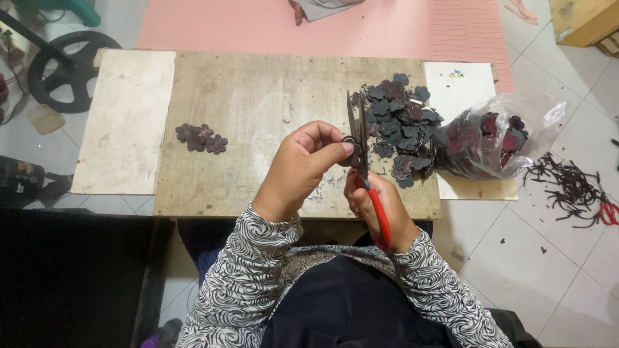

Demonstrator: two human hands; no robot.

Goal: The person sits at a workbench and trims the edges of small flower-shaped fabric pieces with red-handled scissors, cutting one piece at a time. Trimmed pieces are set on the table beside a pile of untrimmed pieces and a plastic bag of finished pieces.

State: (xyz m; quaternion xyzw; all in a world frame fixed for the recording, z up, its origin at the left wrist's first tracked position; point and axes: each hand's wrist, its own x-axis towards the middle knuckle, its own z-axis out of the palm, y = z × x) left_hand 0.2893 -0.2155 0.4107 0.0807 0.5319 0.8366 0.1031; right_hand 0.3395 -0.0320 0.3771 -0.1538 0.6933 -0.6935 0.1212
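My left hand (303, 164) pinches a small dark flower-shaped cutout (349, 143) between thumb and fingers above a low wooden board (251, 103). My right hand (376, 209) grips red-handled scissors (361, 138), blades pointing up and set around the cutout. A heap of dark flower-shaped cutouts (400, 122) lies just right of the blades. A small cluster of the same cutouts (202, 138) rests on the board's left part.
A clear plastic bag (493, 135) holds more cutouts at the right. Dark trimmed strips (567, 187) and a second pair of red scissors (607, 211) lie on the tiled floor. A pink sheet (258, 26) lies behind the board, a pale panel (126, 122) to its left.
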